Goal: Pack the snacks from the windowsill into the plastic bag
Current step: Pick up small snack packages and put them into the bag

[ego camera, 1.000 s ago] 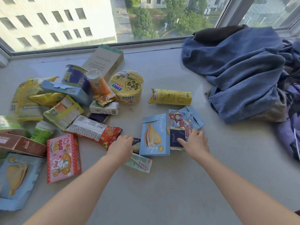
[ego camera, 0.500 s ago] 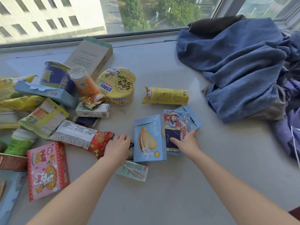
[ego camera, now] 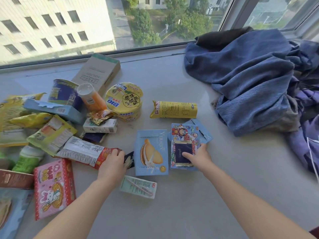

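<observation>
Reaching over the windowsill [ego camera: 172,75], the left hand [ego camera: 112,163] is curling round the red packet [ego camera: 86,152] — the right hand [ego camera: 198,156] is pinching the dark blue sachet [ego camera: 182,149], thumb on top.

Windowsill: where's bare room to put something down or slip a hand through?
Bare: the near strip of the grey windowsill this side of the pale green carton; the far stretch between the yellow tube packet and the window frame. Crowded: the left snack heap, the blue cloth right.
</observation>
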